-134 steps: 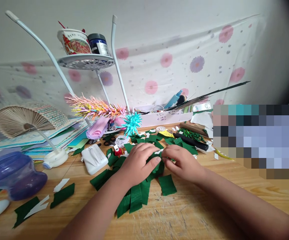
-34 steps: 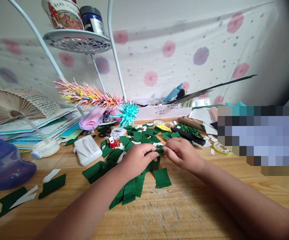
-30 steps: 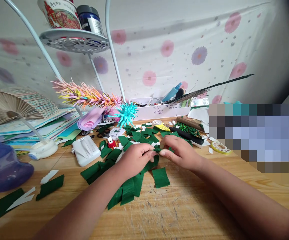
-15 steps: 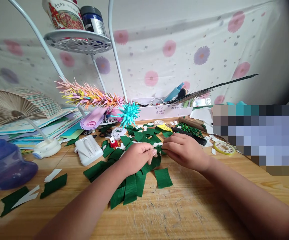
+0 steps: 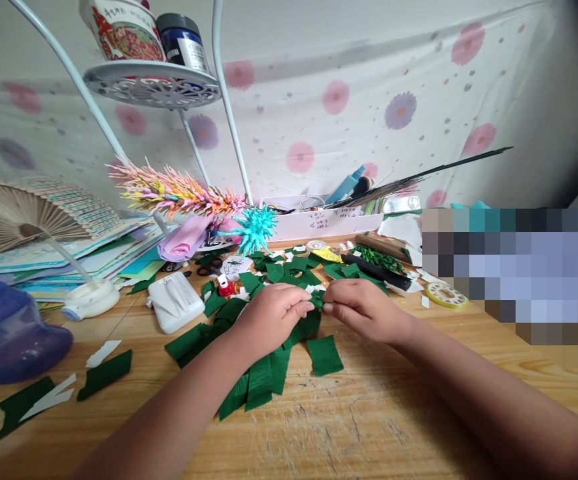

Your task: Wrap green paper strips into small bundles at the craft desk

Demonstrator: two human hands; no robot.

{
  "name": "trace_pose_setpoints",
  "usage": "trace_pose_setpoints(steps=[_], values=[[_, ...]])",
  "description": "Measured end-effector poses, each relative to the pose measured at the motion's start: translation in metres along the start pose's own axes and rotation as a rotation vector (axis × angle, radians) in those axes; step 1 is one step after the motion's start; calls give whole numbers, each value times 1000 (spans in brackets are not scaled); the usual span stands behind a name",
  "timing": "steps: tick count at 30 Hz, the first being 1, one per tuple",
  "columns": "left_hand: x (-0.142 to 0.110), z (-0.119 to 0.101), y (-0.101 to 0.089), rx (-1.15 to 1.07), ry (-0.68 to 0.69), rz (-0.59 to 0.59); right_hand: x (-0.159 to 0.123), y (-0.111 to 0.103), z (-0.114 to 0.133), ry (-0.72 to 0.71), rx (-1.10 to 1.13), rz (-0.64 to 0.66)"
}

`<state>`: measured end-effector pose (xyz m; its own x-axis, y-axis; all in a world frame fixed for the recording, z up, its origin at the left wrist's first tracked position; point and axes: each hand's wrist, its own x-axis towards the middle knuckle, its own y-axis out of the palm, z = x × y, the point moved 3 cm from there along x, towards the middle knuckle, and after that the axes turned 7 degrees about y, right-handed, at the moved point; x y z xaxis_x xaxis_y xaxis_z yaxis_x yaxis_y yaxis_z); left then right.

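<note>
My left hand [image 5: 271, 315] and my right hand [image 5: 369, 310] face each other over the middle of the table, both closed in a pinch. A small bit of green crepe paper [image 5: 317, 299] spans the narrow gap between their fingertips, and its ends are hidden by the fingers. Beneath and in front of my left hand lies a heap of cut green crepe paper strips [image 5: 259, 383]. One separate green square [image 5: 325, 355] rests on the wood just below the hands.
A white box-shaped device [image 5: 175, 303] and a small red-and-white item [image 5: 225, 287] lie left of the hands. On the right are a roll of tape [image 5: 446, 295] and a black-handled tool [image 5: 376, 270]. Behind stand a turquoise spiky flower [image 5: 256, 230] and a white box [image 5: 326, 227].
My right hand's fingers have drawn down into a tighter pinch near the left fingertips. Green paper now shows between the hands. The left hand stays nearly still.
</note>
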<state>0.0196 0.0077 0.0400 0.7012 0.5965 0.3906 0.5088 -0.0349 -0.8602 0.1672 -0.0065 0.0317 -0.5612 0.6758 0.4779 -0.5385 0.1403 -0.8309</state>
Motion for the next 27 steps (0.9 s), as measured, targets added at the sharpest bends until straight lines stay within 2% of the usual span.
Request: trace_pose_setpoints(steps=[5, 10, 18, 21, 27], values=[[-2, -3, -2, 174, 116, -29, 1, 5, -3, 125, 147, 19], [-3, -5, -1, 146, 129, 25, 3, 8, 3, 188, 210, -37], [-2, 2, 1, -142, -107, 40, 4, 6, 5, 126, 132, -161], [-2, 3, 2, -231, -137, 40, 4, 4, 6, 112, 133, -162], [-1, 3, 3, -267, -177, 45, 4, 2, 3, 157, 156, -154]])
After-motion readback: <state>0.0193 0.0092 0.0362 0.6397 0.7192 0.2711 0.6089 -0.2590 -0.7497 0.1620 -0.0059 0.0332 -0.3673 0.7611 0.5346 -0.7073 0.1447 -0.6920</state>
